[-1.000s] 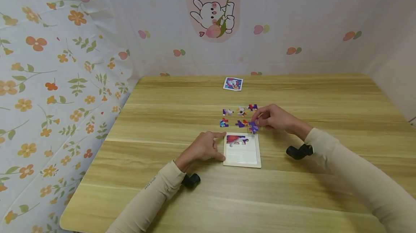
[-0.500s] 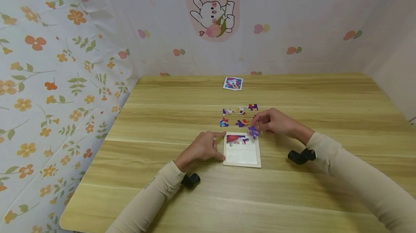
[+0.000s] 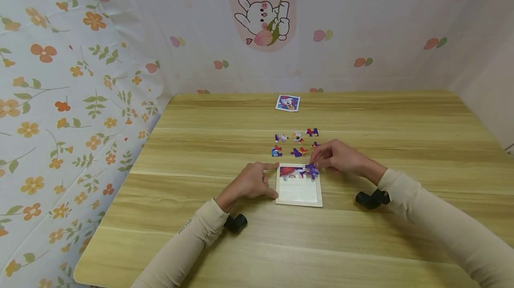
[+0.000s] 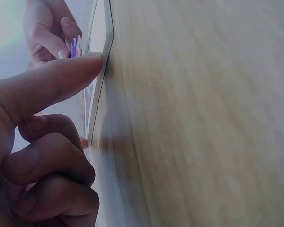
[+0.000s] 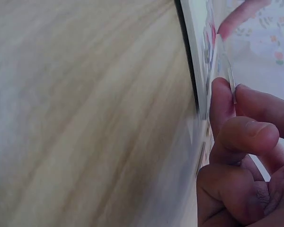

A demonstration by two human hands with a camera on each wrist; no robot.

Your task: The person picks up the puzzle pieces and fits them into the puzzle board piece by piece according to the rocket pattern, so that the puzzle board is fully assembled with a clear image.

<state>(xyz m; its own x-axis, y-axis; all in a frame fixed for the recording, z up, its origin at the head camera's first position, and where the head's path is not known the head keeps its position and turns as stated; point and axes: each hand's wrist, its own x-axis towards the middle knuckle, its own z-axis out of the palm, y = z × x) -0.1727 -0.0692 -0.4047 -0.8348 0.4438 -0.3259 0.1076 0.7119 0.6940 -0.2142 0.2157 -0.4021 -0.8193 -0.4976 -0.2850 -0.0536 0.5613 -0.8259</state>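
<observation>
My right hand (image 3: 337,156) pinches a purple jigsaw puzzle piece (image 3: 311,171) between thumb and index finger. The piece is over the upper right corner of a square puzzle tray (image 3: 299,204); in the right wrist view its thin edge (image 5: 230,78) stands tilted above the tray. Along the tray's upper left, red and purple pieces (image 3: 290,171) lie fitted. My left hand (image 3: 250,181) touches the tray's left side with straight thumb and index finger, spread apart. The left wrist view shows the thumb (image 4: 61,82) against the rim and the other fingers curled under.
Several loose puzzle pieces (image 3: 297,137) lie in rows just beyond the tray, one partly covered by the right fingers. A small picture card (image 3: 288,103) lies near the table's far edge. The wooden table (image 3: 201,136) meets a printed curtain (image 3: 192,25) at the back.
My right hand has brought the purple piece from beyond the tray's rim toward me, over its upper right corner. The left hand and tray stay where they were.
</observation>
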